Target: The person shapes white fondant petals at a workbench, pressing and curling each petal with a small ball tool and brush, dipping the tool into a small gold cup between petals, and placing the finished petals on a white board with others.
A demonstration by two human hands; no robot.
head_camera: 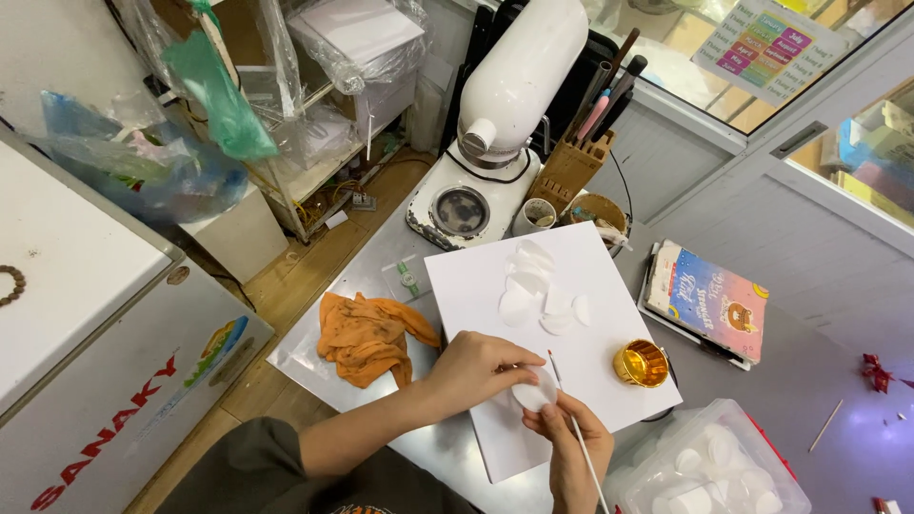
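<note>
Painting looks to be the step in hand, at a steel desk point(319, 357) with a white mixer point(500, 124) at its far edge. A white board point(495, 447) covers the middle of the desk, with an orange cloth point(371, 335) crumpled to its left and a clear tub point(709, 466) of pale pieces near its right corner. On the board, a loose heap of white petals point(533, 286) lies toward the far side and a small gold cup point(641, 363) (shiny, with a dimpled wall) sits near the right edge.

The left hand point(476, 366) pinches one white petal point(535, 392) against the board at its near end. The right hand point(571, 443) has its grip pressed together around a thin brush point(569, 409), tip angled up beside the petal.

By my judgement the next move calls for a light, steady stroke along the petal's edge while the left fingers keep it flat, since so thin a piece could shift or crease.
</note>
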